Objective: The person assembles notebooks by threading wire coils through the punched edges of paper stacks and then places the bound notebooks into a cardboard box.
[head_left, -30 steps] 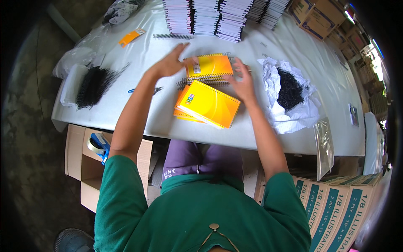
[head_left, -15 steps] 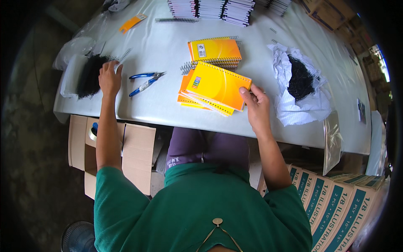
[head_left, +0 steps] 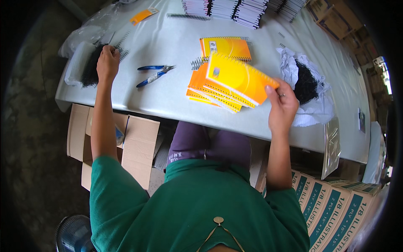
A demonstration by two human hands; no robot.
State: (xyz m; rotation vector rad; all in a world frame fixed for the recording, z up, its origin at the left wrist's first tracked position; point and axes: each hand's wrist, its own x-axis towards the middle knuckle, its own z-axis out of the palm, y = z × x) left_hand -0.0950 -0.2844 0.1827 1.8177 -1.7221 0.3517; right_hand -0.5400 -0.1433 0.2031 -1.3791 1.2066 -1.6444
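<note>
My right hand (head_left: 283, 103) grips the right corner of a yellow-orange notebook (head_left: 239, 77) with a punched edge, thumb on top, held tilted above a fanned stack of similar punched notebooks (head_left: 205, 93). Behind that stack lie yellow notebooks with coils in them (head_left: 226, 48). At the left, my left hand (head_left: 108, 63) reaches onto a heap of black spiral coils (head_left: 90, 69). Its fingers are pinched together, and a dark spiral coil (head_left: 122, 53) shows beside the fingertips. Blue-handled pliers (head_left: 152, 77) lie open between the hands and a little nearer me.
Crumpled white paper (head_left: 289, 63) holds a second black coil heap (head_left: 306, 84) at the right. Stacks of bound books (head_left: 222, 9) stand at the far edge, near a loose coil (head_left: 187, 17) and an orange card (head_left: 143, 17). An open carton (head_left: 140, 143) sits below the table's front edge.
My right hand has lifted the notebook off the stack, moving it right and tilting it. My left hand has shifted slightly over the coil heap, and its fingers have closed together.
</note>
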